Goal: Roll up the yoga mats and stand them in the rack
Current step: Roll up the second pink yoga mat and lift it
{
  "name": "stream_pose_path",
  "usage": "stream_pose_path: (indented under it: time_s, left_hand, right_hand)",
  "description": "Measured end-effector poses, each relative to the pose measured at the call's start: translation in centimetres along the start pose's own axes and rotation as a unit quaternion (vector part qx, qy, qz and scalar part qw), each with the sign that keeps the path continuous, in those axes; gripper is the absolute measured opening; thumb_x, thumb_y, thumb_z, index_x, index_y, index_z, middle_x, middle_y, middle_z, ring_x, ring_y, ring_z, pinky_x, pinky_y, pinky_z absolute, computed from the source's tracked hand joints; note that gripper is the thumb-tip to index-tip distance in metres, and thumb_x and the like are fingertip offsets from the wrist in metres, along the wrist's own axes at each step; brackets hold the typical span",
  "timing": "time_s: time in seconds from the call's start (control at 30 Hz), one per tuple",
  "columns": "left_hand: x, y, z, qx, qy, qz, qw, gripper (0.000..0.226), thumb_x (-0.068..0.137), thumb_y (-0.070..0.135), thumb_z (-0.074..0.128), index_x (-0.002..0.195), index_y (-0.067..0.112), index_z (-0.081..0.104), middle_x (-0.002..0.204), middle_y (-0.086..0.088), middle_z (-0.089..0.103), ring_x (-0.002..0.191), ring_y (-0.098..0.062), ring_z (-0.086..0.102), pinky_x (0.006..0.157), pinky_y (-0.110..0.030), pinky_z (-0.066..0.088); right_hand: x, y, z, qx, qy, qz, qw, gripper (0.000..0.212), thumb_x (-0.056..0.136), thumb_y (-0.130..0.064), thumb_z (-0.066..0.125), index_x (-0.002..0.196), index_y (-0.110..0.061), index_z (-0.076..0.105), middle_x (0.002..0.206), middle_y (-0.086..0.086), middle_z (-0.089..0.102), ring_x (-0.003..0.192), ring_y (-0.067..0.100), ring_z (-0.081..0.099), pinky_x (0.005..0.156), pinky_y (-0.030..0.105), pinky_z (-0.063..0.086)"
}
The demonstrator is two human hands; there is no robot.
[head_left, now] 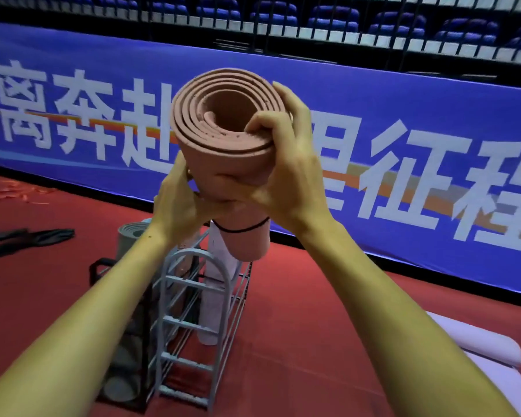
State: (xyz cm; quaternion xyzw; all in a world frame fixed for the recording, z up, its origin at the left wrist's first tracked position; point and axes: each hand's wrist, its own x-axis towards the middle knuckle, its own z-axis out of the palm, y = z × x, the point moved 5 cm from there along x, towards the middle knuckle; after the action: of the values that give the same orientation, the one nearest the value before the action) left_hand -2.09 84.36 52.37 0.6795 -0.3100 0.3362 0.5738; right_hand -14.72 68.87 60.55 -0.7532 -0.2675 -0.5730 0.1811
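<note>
both hands hold one rolled pink yoga mat [223, 121] up in the air, its spiral end tipped toward the camera and its far end slanting down toward the rack [193, 299] below. a thin black band [241, 228] rings the roll lower down. the right hand [286, 164] wraps the near end from the right side, fingers curled over the rim with fingertips tucked onto the coiled layers, thumb side pressed under the roll. the left hand [178, 203] cups the roll from underneath and to the left, fingers curled up against its outer wall. both grips are closed round the mat.

the rack, pale grey metal with arched ends and rungs, stands on the red floor [298, 341] directly under the hands. a whitish rolled mat [220, 284] stands upright in it, just under the pink roll's lower end; whether the two touch cannot be told. a grey rolled mat [130, 239] stands at the rack's left side by a dark frame [124, 326], which holds more rolled things lower down, too dim to make out.

at the right edge a pale lilac mat [478, 344] lies on the floor, partly rolled. dark straps [27, 236] lie on the floor at far left. behind runs a blue banner [403, 121] with large white characters, and above it rows of blue seats [331, 16].
</note>
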Motion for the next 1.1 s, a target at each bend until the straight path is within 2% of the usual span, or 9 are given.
stream_pose_path:
  time_s: [0.2, 0.33, 0.5, 0.6, 0.73, 0.83, 0.97, 1.07, 1.1]
  left_hand:
    - [-1.4, -0.6, -0.5, 0.073, -0.019, -0.03, 0.997, 0.104, 0.049, 0.069, 0.086, 0.142, 0.048, 0.043, 0.127, 0.021, 0.067, 0.112, -0.02, 0.069, 0.085, -0.054, 0.058]
    - [-1.5, -1.3, 0.0, 0.098, -0.039, -0.037, 0.994, 0.109, 0.05, 0.071, 0.085, 0.146, 0.047, 0.039, 0.128, 0.017, 0.068, 0.115, -0.022, 0.067, 0.084, -0.053, 0.058]
    - [0.3, -2.4, 0.7, 0.135, -0.061, -0.061, 0.987, 0.105, 0.049, 0.072, 0.085, 0.14, 0.051, 0.039, 0.12, 0.017, 0.07, 0.114, -0.027, 0.067, 0.087, -0.055, 0.056]
    - [1.8, -2.9, 1.7, 0.15, -0.09, -0.068, 0.982, 0.105, 0.05, 0.07, 0.089, 0.141, 0.055, 0.038, 0.119, 0.021, 0.07, 0.117, -0.024, 0.067, 0.091, -0.056, 0.055]
    - [4.7, -3.2, 4.1, 0.158, -0.117, -0.071, 0.978, 0.102, 0.055, 0.065, 0.091, 0.141, 0.056, 0.038, 0.12, 0.022, 0.069, 0.115, -0.018, 0.066, 0.092, -0.049, 0.054]
    - [5.8, -5.1, 6.1, 0.175, -0.147, -0.089, 0.97, 0.098, 0.053, 0.068, 0.087, 0.138, 0.056, 0.039, 0.122, 0.02, 0.068, 0.118, -0.022, 0.065, 0.096, -0.053, 0.053]
    - [3.9, -10.4, 7.5, 0.199, -0.175, -0.142, 0.954, 0.106, 0.053, 0.065, 0.088, 0.143, 0.053, 0.035, 0.124, 0.013, 0.069, 0.117, -0.026, 0.066, 0.092, -0.046, 0.053]
    - [1.8, -15.1, 8.3, 0.189, -0.17, -0.166, 0.953, 0.108, 0.055, 0.055, 0.092, 0.147, 0.04, 0.038, 0.127, 0.008, 0.068, 0.117, -0.023, 0.064, 0.087, -0.042, 0.053]
    - [1.3, -16.1, 8.4, 0.185, -0.167, -0.172, 0.953, 0.109, 0.053, 0.055, 0.091, 0.147, 0.039, 0.038, 0.128, 0.007, 0.067, 0.117, -0.023, 0.064, 0.088, -0.044, 0.054]
  right_hand:
    - [-2.5, 1.8, 1.5, 0.036, 0.003, 0.029, 0.999, 0.076, 0.063, -0.038, 0.101, 0.116, -0.001, 0.061, 0.149, 0.026, 0.039, 0.149, 0.024, 0.037, 0.099, 0.038, 0.054]
    - [-3.4, 2.9, 2.3, 0.05, -0.001, 0.038, 0.998, 0.073, 0.064, -0.038, 0.1, 0.115, -0.003, 0.061, 0.149, 0.024, 0.038, 0.147, 0.007, 0.032, 0.099, 0.023, 0.051]
    - [-2.4, 5.6, 3.2, 0.068, -0.002, 0.067, 0.995, 0.07, 0.064, -0.033, 0.099, 0.116, -0.007, 0.06, 0.148, 0.018, 0.041, 0.144, 0.021, 0.041, 0.104, 0.011, 0.039]
    - [-1.6, 8.0, 4.3, 0.06, -0.001, 0.092, 0.994, 0.068, 0.064, -0.031, 0.097, 0.115, -0.008, 0.058, 0.141, 0.017, 0.046, 0.14, 0.022, 0.043, 0.106, 0.013, 0.038]
    - [-0.3, 12.2, 4.6, 0.046, 0.057, 0.134, 0.988, 0.066, 0.064, -0.035, 0.095, 0.116, -0.014, 0.06, 0.13, 0.007, 0.056, 0.128, 0.021, 0.053, 0.104, 0.032, 0.048]
    - [-0.6, 15.1, 5.9, 0.045, 0.061, 0.164, 0.984, 0.066, 0.063, -0.036, 0.093, 0.117, -0.016, 0.059, 0.126, 0.005, 0.058, 0.12, 0.016, 0.055, 0.1, 0.027, 0.048]
    - [-5.1, 18.3, 10.1, 0.062, 0.012, 0.188, 0.98, 0.068, 0.062, -0.035, 0.097, 0.115, -0.017, 0.059, 0.136, 0.007, 0.051, 0.133, 0.02, 0.05, 0.107, 0.03, 0.045]
    - [-8.9, 20.2, 14.0, 0.079, -0.018, 0.214, 0.974, 0.067, 0.063, -0.032, 0.099, 0.115, -0.019, 0.058, 0.145, 0.006, 0.045, 0.144, 0.015, 0.04, 0.108, 0.012, 0.037]
    - [-9.5, 20.7, 14.8, 0.078, -0.025, 0.218, 0.972, 0.067, 0.063, -0.032, 0.099, 0.114, -0.02, 0.058, 0.145, 0.006, 0.045, 0.144, 0.011, 0.04, 0.107, 0.011, 0.038]
